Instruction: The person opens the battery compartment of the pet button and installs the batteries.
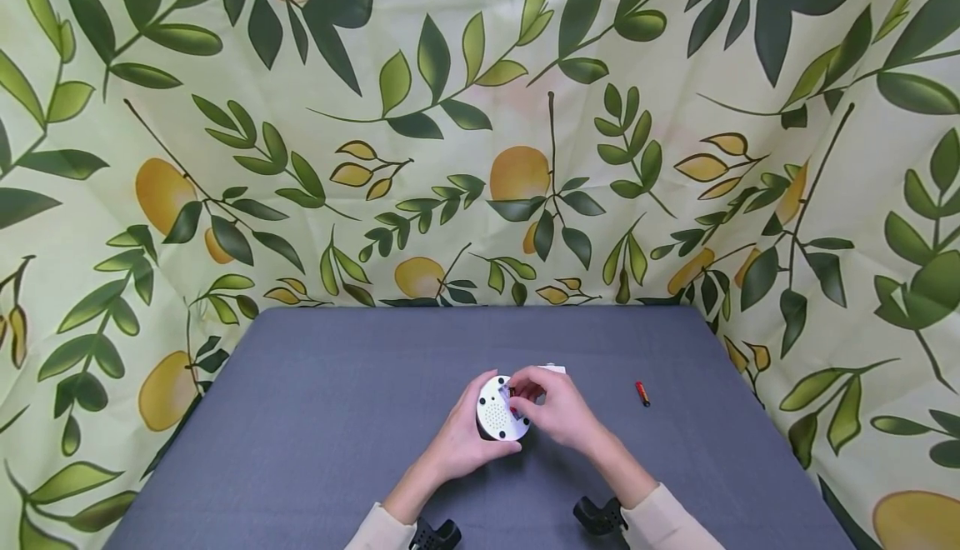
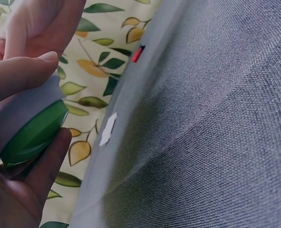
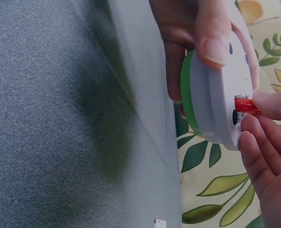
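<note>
My left hand [image 1: 463, 435] grips a round white device [image 1: 493, 418] by its sides, the face with small speaker holes and dark feet turned up. A green band [image 2: 35, 135] runs around the device's other side. Between thumb and fingers my right hand [image 1: 558, 407] pinches a red battery [image 3: 245, 105] at the battery slot in the white face. The battery's inner end sits at the slot, and fingertips hide part of it. In the right wrist view the left thumb [image 3: 215, 50] presses on the device's rim.
On the grey table [image 1: 360, 383], a second red and black battery [image 1: 642, 393] lies to the right. A small white piece [image 2: 108, 129] lies beyond the hands, partly covered by the right hand in the head view. A leaf-patterned cloth [image 1: 450, 158] hangs around the table.
</note>
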The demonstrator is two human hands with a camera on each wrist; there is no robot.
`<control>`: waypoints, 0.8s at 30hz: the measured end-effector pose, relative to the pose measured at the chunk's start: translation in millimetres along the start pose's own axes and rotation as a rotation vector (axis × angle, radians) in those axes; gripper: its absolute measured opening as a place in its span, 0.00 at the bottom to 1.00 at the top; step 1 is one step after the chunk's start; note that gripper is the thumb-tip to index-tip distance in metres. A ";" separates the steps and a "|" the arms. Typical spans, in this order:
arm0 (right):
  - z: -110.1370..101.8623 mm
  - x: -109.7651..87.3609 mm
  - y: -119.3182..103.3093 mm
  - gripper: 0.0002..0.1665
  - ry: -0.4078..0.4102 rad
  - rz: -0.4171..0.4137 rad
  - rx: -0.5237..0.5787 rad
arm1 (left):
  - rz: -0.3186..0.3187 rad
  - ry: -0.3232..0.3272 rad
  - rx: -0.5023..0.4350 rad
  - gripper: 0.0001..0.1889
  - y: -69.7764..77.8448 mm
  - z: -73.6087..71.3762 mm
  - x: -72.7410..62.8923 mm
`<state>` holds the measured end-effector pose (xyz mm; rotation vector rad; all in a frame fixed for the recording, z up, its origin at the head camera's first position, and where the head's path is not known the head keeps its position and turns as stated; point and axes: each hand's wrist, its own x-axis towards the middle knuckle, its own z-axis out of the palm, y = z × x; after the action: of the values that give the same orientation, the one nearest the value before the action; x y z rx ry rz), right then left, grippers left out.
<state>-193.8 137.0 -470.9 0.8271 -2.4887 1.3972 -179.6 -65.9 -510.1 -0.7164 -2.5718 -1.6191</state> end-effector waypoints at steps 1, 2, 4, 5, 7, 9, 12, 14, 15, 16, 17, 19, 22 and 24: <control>0.7 -0.3 0.8 0.12 0.000 -0.013 -0.012 | 0.002 0.000 0.001 0.53 -0.2 0.3 0.1; 1.4 -0.7 1.5 0.12 -0.001 -0.027 -0.024 | 0.002 -0.001 0.001 0.53 -0.5 0.6 0.2; 2.3 -1.4 2.7 0.12 0.000 -0.052 -0.040 | 0.000 -0.003 0.006 0.53 -0.8 1.3 0.2; 2.5 -1.7 2.9 0.11 0.003 -0.064 -0.047 | -0.001 -0.005 0.007 0.53 -0.8 1.7 0.1; 2.6 -2.0 3.3 0.09 0.013 -0.084 -0.062 | -0.007 -0.012 0.009 0.53 -0.7 2.4 -0.1; 2.8 -1.6 3.6 0.08 0.029 -0.097 -0.070 | -0.014 -0.017 0.011 0.53 -0.3 2.9 -0.3; 3.0 -0.6 3.7 0.06 0.048 -0.091 -0.075 | -0.017 -0.023 0.013 0.53 0.2 3.6 -0.3; 3.4 -0.1 3.7 0.06 0.053 -0.069 -0.065 | -0.012 -0.024 0.014 0.53 0.3 3.9 -0.1; 3.6 0.0 3.3 0.06 0.054 -0.050 -0.054 | -0.008 -0.025 0.015 0.54 0.3 4.1 0.0; 3.7 0.0 2.7 0.06 0.056 -0.027 -0.042 | -0.005 -0.025 0.014 0.54 0.2 4.2 0.1; 3.9 0.0 2.3 0.06 0.058 -0.003 -0.032 | 0.000 -0.024 0.014 0.54 0.0 4.5 0.2; 4.6 0.2 1.9 0.06 0.065 0.043 -0.011 | 0.009 -0.025 0.014 0.54 -0.3 4.6 0.5; 5.7 0.4 2.1 0.05 0.080 0.087 -0.002 | 0.016 -0.026 0.022 0.54 -0.8 5.0 0.8; 6.6 0.7 3.8 0.05 0.094 0.089 -0.004 | 0.023 -0.026 0.028 0.54 -0.9 5.1 1.0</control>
<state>-195.7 132.7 -477.0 0.6421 -2.4837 1.4240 -179.7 -61.4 -513.0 -0.7674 -2.5880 -1.5750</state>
